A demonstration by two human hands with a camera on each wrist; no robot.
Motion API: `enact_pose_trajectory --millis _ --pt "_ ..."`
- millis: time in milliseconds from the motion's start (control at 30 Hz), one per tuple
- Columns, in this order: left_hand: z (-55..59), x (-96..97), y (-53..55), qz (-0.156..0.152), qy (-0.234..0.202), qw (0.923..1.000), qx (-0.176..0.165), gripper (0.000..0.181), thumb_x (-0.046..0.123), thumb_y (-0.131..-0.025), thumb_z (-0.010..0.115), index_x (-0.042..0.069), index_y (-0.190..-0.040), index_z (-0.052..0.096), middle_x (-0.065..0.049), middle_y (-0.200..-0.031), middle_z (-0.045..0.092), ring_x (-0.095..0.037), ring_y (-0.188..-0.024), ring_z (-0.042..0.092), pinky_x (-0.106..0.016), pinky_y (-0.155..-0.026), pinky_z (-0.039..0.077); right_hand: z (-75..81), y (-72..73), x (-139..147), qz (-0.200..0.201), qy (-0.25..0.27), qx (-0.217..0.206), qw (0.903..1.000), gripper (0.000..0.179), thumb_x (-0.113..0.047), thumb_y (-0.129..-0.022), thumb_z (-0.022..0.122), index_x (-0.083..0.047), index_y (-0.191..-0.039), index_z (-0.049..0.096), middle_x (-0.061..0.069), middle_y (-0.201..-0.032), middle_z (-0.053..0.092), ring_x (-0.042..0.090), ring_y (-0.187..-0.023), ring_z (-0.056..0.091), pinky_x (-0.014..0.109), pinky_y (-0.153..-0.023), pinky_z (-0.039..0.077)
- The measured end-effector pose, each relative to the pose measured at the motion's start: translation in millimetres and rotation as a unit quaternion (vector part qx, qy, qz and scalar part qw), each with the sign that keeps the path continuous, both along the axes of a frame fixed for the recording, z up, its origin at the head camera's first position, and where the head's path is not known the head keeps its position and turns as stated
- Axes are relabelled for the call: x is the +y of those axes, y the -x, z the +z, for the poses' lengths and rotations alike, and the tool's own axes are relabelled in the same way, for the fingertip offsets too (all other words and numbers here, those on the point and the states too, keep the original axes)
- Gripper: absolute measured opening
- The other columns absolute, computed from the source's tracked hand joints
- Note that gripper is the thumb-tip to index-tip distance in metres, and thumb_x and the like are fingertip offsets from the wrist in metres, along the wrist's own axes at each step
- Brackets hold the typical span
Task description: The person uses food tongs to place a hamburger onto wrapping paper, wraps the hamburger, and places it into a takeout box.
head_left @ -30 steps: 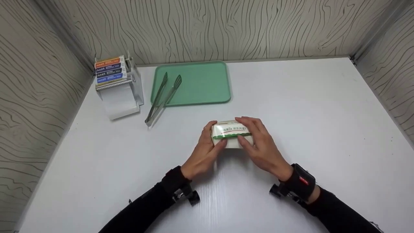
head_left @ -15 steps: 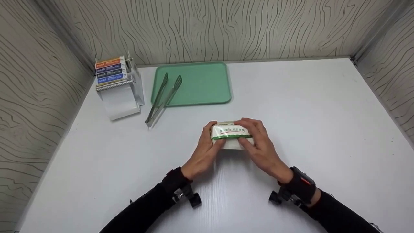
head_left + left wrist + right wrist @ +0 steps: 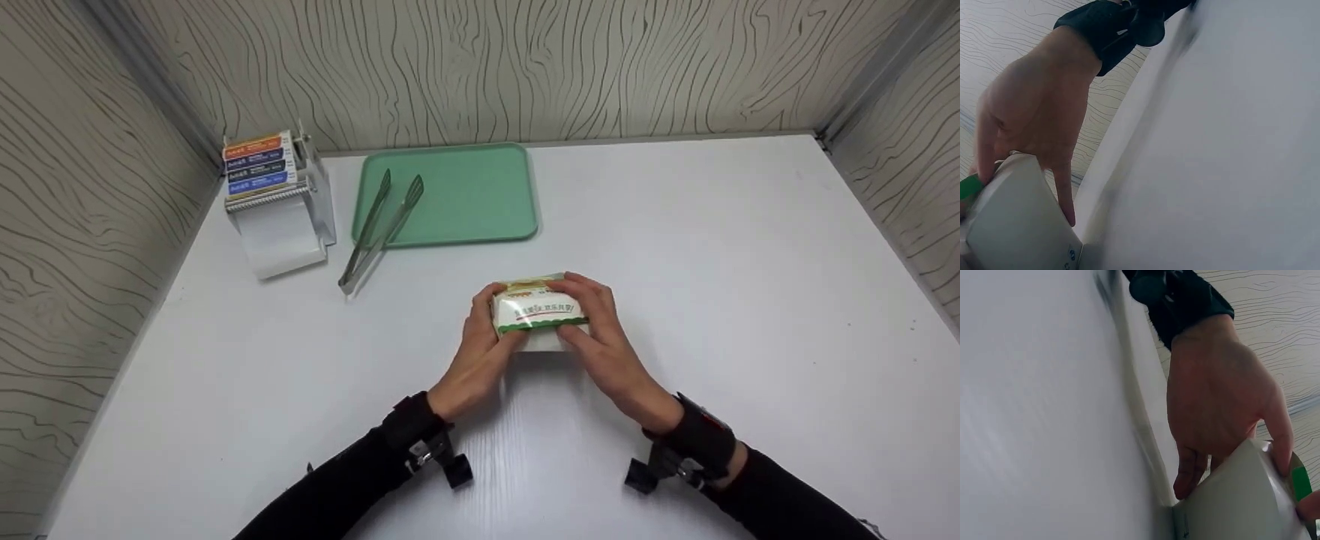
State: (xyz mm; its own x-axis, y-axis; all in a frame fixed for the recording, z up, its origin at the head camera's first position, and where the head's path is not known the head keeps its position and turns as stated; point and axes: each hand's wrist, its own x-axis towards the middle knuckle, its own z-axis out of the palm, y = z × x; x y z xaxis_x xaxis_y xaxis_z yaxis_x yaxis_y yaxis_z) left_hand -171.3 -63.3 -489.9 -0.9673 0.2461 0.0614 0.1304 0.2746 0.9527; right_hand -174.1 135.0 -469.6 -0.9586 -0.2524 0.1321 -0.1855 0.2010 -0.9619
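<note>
A small white paper food box (image 3: pixel 544 306) with a green scalloped band, printed characters and a yellowish picture on top is between both hands at the middle of the table. My left hand (image 3: pixel 474 364) grips its left side, thumb at the green band and fingers round the far side. Gripping the right end, my right hand (image 3: pixel 616 360) has its thumb on the front and fingers over the top. In the left wrist view the box's plain white side (image 3: pixel 1022 219) shows close over the table. The right wrist view shows fingertips low on the box (image 3: pixel 1241 495).
Behind the box lies a green tray (image 3: pixel 472 195), with metal tongs (image 3: pixel 379 232) leaning across its left part onto the white table (image 3: pixel 712 285). A label dispenser (image 3: pixel 274 202) with colored rolls stands at back left. Wood-patterned panels (image 3: pixel 510 67) enclose the table's back and sides.
The box has tipped slightly so more of its printed top shows, and it sits a little nearer the person. Both hands keep their grip; tray, tongs and dispenser stay put.
</note>
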Motion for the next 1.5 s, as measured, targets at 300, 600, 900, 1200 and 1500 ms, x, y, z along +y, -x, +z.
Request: enact_pose_trajectory --millis 300,600,900,1200,1500 --pt "-9.9 3.1 -2.9 -0.006 0.021 0.9993 0.030 0.068 0.026 -0.103 0.055 0.006 -0.156 0.019 -0.022 -0.166 0.024 -0.037 -0.149 0.024 -0.057 -0.122 0.020 3.3 -5.1 -3.7 -0.030 0.069 -0.094 0.9928 0.076 0.012 -0.089 0.052 -0.021 -0.157 0.041 0.000 -0.164 0.019 0.019 -0.153 0.014 0.040 -0.118 0.015" --pt "-14.2 7.6 -5.2 -0.001 0.031 0.9985 0.046 0.068 0.027 -0.102 0.056 0.008 -0.156 0.018 -0.021 -0.168 0.020 -0.039 -0.151 0.021 -0.059 -0.123 0.019 7.5 -8.2 -5.5 -0.050 0.117 -0.154 0.9798 0.086 0.014 -0.086 0.045 -0.027 -0.160 0.032 -0.003 -0.162 0.017 0.016 -0.147 0.021 0.032 -0.111 0.023" --pt "-19.5 9.5 -7.2 0.003 0.026 0.9977 0.062 0.067 0.038 -0.106 0.057 0.013 -0.155 0.019 -0.017 -0.168 0.022 -0.036 -0.145 0.026 -0.054 -0.119 0.023 7.0 -9.8 -5.7 -0.063 0.139 -0.155 0.9761 0.091 0.017 -0.082 0.044 -0.027 -0.161 0.031 -0.004 -0.164 0.018 0.015 -0.144 0.025 0.028 -0.107 0.027" --pt "-19.7 12.1 -7.9 0.010 0.032 0.9972 0.066 0.073 0.053 -0.104 0.055 0.016 -0.154 0.017 -0.014 -0.166 0.028 -0.032 -0.132 0.033 -0.048 -0.111 0.028 6.5 -10.6 -3.8 -0.058 0.157 -0.152 0.9742 0.092 0.015 -0.079 0.041 -0.027 -0.160 0.033 -0.007 -0.163 0.019 0.013 -0.141 0.028 0.028 -0.104 0.030" --pt "-17.8 14.0 -9.5 0.020 0.015 0.9988 0.042 0.071 0.041 -0.104 0.060 0.015 -0.154 0.018 -0.015 -0.167 0.024 -0.033 -0.131 0.032 -0.048 -0.109 0.028 5.0 -9.7 -4.1 -0.064 0.154 -0.154 0.9740 0.094 0.014 -0.074 0.040 -0.027 -0.159 0.036 -0.007 -0.161 0.019 0.015 -0.138 0.030 0.030 -0.099 0.032"
